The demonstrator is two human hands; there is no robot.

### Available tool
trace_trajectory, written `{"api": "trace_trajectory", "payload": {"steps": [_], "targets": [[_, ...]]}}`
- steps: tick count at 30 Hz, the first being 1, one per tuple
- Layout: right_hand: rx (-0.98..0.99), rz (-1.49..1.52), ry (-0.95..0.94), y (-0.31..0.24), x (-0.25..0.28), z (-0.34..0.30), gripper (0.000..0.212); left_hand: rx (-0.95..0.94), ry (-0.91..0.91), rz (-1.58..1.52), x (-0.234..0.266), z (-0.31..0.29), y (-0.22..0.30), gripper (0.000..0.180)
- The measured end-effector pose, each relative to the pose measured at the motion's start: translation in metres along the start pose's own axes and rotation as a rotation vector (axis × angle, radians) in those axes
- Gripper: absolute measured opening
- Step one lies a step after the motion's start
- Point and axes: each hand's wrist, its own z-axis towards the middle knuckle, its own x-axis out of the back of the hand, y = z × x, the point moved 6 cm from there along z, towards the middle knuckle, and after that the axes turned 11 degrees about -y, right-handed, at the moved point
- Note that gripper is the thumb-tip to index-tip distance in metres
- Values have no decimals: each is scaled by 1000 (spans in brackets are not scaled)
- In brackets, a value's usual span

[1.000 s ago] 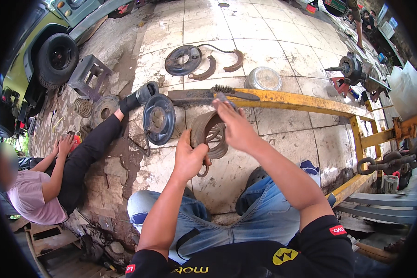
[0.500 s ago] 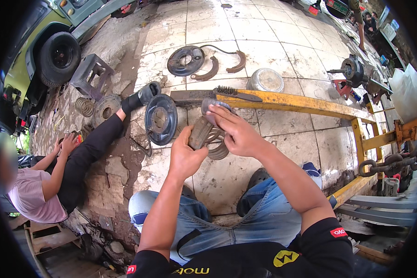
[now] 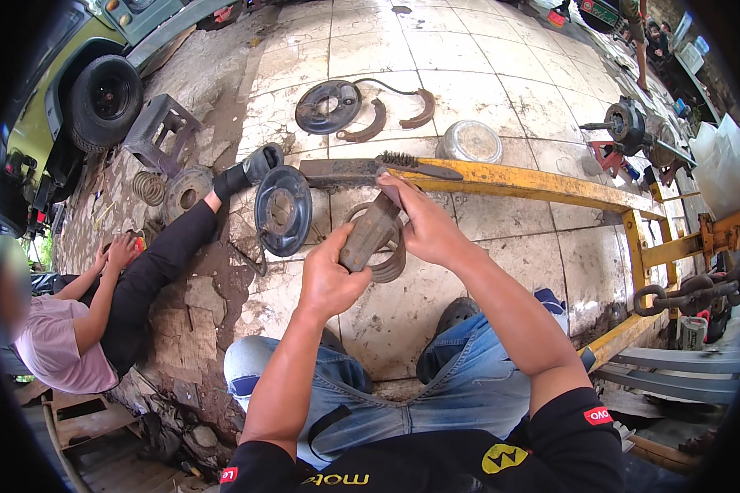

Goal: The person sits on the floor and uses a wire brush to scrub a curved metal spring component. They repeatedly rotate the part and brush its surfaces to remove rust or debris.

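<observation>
- Head view: gripping the lower end of a brown curved shoe [image 3: 366, 237] with the left hand [image 3: 325, 275], near the frame's centre.
- Touching its upper end with the right hand [image 3: 425, 222]; hiding most fingers there, so impossible to tell how that grip is closing.
- Holding it above a coil spring [image 3: 390, 269], near a wire brush [image 3: 423, 168] at upper centre.

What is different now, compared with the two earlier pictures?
The curved brown part has turned: its side curve showed at first, now its broad outer face does, slanting up and right. The left hand keeps hold; the right hand stays at the far end, now turned more onto its edge. The wire brush and yellow beam stayed put.
</observation>
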Motion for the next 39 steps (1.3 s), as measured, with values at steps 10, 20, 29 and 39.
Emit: {"api": "trace_trajectory", "payload": {"steps": [10, 20, 29, 39], "targets": [[45, -233, 33, -2, -6, 4, 81, -66, 57, 160, 3, 0, 2, 59], [-32, -66, 9, 13, 1, 0, 82, -78, 55, 179, 4, -2, 8, 59], [-230, 18, 7, 24, 12, -1, 79, -57, 73, 14, 1, 2, -13, 58], [-277, -269, 113, 25, 10, -3, 84, 71, 88, -555, 4, 0, -7, 51]]}}
